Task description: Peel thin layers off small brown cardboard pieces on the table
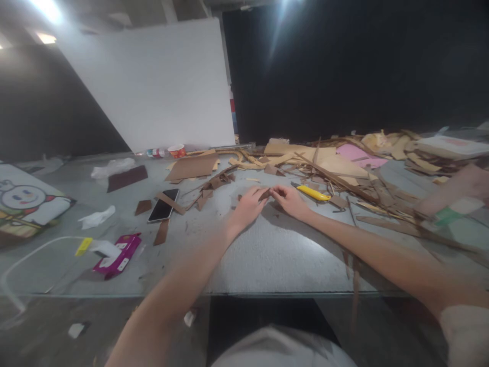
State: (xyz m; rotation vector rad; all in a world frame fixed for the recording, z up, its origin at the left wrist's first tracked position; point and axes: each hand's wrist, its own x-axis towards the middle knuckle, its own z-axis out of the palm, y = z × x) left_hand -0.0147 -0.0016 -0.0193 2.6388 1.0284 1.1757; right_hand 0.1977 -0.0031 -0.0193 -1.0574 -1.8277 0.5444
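Observation:
Near the middle of the table, my left hand [249, 205] is closed on a small brown scrap [264, 194] that looks like leather or stiff paper. My right hand [291, 202] pinches at the scrap's right end, its fingertips almost meeting those of the left. How much of the scrap lies inside the fingers is hidden. A yellow utility knife [314, 192] rests just beyond my right hand, with its dark tip pointing left. Folded brown pieces [219, 181] lie to the left, past my left hand.
Brown strips and offcuts [344, 183] are heaped along the back and right. A phone [164, 205] lies left, a strip across it. Further left are a purple tissue pack [118, 256], a white cable [23, 252] and a crumpled tissue [98, 217]. The table edge [267, 294] runs before me.

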